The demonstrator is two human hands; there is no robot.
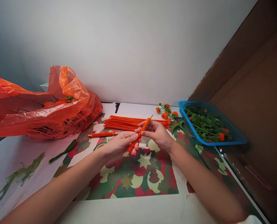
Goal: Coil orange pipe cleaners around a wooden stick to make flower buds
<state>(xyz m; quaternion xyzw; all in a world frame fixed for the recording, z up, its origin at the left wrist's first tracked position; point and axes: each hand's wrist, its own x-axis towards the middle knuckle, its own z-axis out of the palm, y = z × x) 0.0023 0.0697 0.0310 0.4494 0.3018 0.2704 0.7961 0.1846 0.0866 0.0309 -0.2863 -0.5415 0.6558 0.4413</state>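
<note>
Between both hands is a thin wooden stick [151,116] with an orange pipe cleaner [133,145] coiled around it, held at a slant over the table. My left hand [123,141] closes on its lower part, fingers curled beneath. My right hand [158,134] pinches the upper part between thumb and fingers. Just behind the hands lies a bundle of straight orange pipe cleaners [119,123]. A second stick wound with orange pipe cleaner [103,134] rests on the table to the left of the bundle.
An orange plastic bag [59,121] holding orange flowers stands at left. Green pipe-cleaner pieces [63,151] lie before it. At right, a blue basket [182,109] holds green stems and orange flowers, beside a flowering stem [164,115]. A cardboard panel [250,77] rises at right.
</note>
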